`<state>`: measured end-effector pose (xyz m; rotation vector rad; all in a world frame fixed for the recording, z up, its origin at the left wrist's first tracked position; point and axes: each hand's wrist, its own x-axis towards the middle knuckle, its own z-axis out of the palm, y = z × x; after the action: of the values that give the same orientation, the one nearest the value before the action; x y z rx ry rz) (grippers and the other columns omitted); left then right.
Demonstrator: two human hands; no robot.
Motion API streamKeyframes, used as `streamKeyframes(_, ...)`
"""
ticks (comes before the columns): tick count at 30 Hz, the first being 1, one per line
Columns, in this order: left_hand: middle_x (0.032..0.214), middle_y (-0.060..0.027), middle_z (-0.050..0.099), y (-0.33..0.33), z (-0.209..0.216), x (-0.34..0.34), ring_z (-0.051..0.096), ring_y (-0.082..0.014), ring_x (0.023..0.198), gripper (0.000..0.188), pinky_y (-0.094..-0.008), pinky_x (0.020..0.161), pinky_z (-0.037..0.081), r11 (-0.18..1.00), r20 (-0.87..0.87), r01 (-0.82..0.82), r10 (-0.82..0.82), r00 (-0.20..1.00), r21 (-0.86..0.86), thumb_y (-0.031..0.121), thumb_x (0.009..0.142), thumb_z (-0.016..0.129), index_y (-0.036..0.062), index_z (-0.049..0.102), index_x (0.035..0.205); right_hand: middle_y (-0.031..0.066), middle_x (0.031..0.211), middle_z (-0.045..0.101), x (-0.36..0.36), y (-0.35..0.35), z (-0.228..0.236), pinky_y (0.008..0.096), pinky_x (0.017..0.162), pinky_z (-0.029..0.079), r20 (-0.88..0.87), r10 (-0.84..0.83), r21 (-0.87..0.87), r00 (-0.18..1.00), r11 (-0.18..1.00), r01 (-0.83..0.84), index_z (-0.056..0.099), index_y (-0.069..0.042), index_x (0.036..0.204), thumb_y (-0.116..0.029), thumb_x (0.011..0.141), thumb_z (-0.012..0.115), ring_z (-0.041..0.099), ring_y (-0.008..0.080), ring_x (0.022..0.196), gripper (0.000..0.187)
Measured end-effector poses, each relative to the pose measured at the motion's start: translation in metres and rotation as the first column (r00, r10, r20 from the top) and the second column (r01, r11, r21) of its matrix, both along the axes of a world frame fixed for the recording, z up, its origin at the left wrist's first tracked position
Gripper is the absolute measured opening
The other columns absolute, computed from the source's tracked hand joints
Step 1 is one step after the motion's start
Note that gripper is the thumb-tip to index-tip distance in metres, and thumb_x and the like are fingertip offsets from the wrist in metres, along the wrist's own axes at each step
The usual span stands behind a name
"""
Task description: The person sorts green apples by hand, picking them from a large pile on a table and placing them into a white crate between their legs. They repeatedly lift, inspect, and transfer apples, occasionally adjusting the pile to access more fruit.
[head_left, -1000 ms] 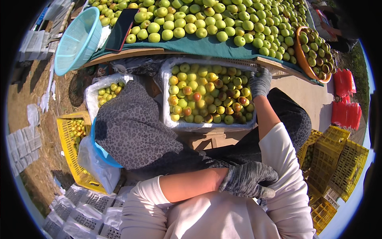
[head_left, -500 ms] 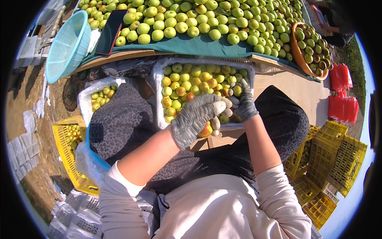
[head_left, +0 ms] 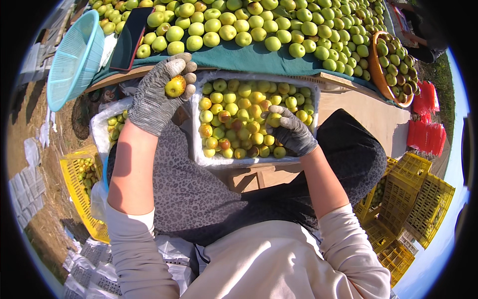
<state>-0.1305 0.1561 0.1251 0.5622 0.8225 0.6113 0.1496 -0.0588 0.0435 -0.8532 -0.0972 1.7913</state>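
My left hand [head_left: 162,92], in a grey glove with pale fingertips, is raised left of a white-lined box [head_left: 198,144]. Its fingers curl round a yellow jujube with reddish-brown patches [head_left: 175,86]. Over the right part of the box, my right hand [head_left: 293,130], gloved alike, has its fingers closed on a yellow-green jujube [head_left: 273,120]. Many jujubes [head_left: 231,107] fill the box beneath, green and yellow, some blushed red.
A green-clothed table [head_left: 239,54] heaped with green jujubes runs along the far side. On it are a phone [head_left: 132,39], a tilted blue basket [head_left: 74,65] and an orange basket [head_left: 377,65]. Yellow crates [head_left: 430,204] stand right, another yellow crate [head_left: 74,199] left, near a smaller white-lined box [head_left: 98,129].
My left hand has moved from over the box up and left, with a jujube in it. My right hand has come left from the box's right edge and now grips a jujube.
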Motion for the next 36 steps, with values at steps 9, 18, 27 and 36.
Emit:
streamKeyframes(9, 0.100, -0.0107, 0.065, 0.000, 0.000, 0.015, 0.065, -0.0204, 0.084, 0.029, -0.0304, 0.068, 0.058, 0.997, 0.049, -0.039, 0.042, 0.998, -0.060, 0.023, 0.091, 0.059, 0.0025, 0.061, 0.112, 0.0149, 0.121, 0.057, 0.000, 0.006, 0.021, 0.0318, 0.087, 0.053, -0.020, -0.086, 0.042, 0.996, 0.995, 0.086, 0.049, -0.011, 0.132, -0.014, 0.084, 0.064, 0.061, 0.0235, 0.101, 0.050)
streamKeyframes(18, 0.115, -0.0144, 0.061, -0.003, -0.005, 0.023, 0.061, -0.0281, 0.105, 0.037, -0.0419, 0.085, 0.055, 0.983, 0.247, 0.004, 0.043, 0.968, -0.185, 0.029, 0.093, 0.055, 0.0012, 0.057, 0.117, 0.0135, 0.125, 0.056, -0.071, 0.092, 0.180, 0.0314, 0.094, 0.047, 0.367, -0.439, 0.580, 0.820, 0.797, 0.168, 0.038, -0.002, 0.139, -0.019, 0.095, 0.055, 0.059, 0.0201, 0.106, 0.051)
streamKeyframes(27, 0.112, -0.0168, 0.057, -0.010, 0.005, 0.014, 0.061, -0.0327, 0.101, 0.040, -0.0364, 0.088, 0.058, 0.984, 0.268, -0.049, 0.095, 0.959, -0.174, 0.012, 0.081, 0.067, -0.0043, 0.056, 0.116, 0.0080, 0.113, 0.063, -0.102, 0.131, 0.177, 0.0293, 0.089, 0.049, 0.869, -0.222, 0.232, 0.442, 0.972, 0.033, 0.057, -0.002, 0.122, -0.020, 0.096, 0.054, 0.060, 0.0141, 0.098, 0.032)
streamKeyframes(36, 0.113, -0.0103, 0.059, -0.037, -0.005, 0.024, 0.059, -0.0202, 0.103, 0.036, -0.0332, 0.088, 0.053, 0.821, -0.215, 0.418, -0.360, 0.908, 0.389, 0.031, 0.094, 0.056, 0.0040, 0.056, 0.119, 0.0151, 0.106, 0.059, -0.110, 0.092, 0.101, 0.0381, 0.085, 0.049, 0.930, -0.366, 0.329, 0.000, 0.835, -0.441, 0.055, -0.004, 0.118, -0.009, 0.078, 0.073, 0.060, 0.0299, 0.095, 0.044)
